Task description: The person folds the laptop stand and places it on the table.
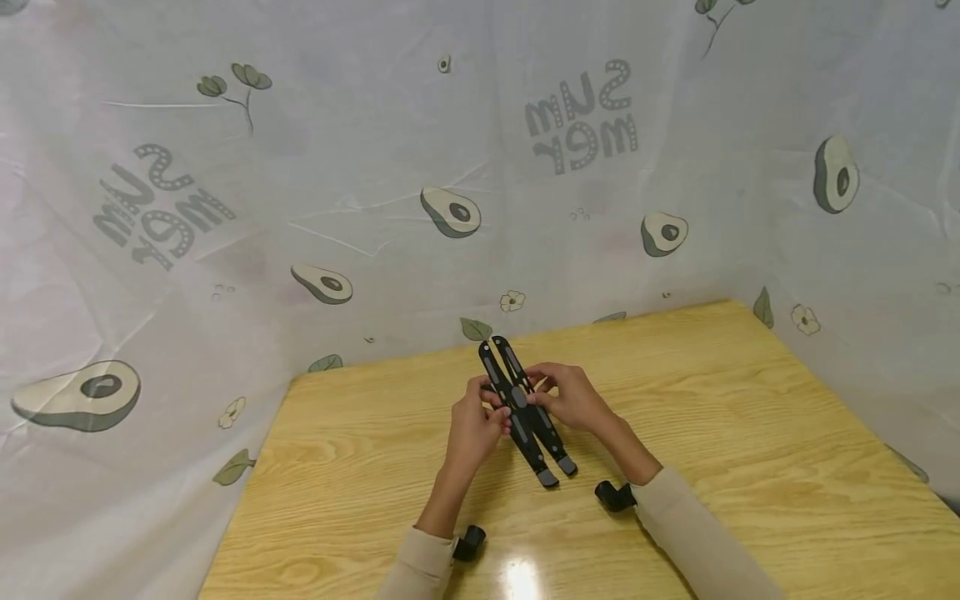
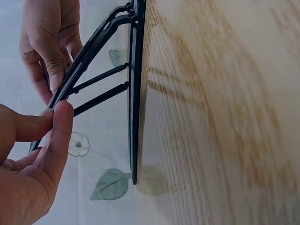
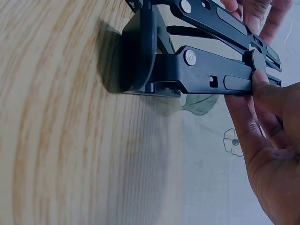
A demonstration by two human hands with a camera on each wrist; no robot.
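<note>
A black folding laptop stand (image 1: 517, 397) with grey pads stands on the table near its back edge. Its narrow upper arms slope above base rails, and thin struts (image 2: 101, 98) link the two in the left wrist view. My left hand (image 1: 472, 423) pinches the left upper arm between thumb and fingers. On the other side, my right hand (image 1: 573, 400) holds the right upper arm, its thumb on top near the round central joint (image 3: 254, 60) and fingers underneath. The front lip (image 3: 139, 51) sits close to the wood in the right wrist view.
The wood-grain table (image 1: 345, 483) spreads around both forearms. Behind it and along both sides hangs a pale curtain (image 1: 375, 142) printed with avocados, leaves and lettering. A black wrist camera (image 1: 470, 543) sits at the left cuff, another black camera (image 1: 615, 497) at the right.
</note>
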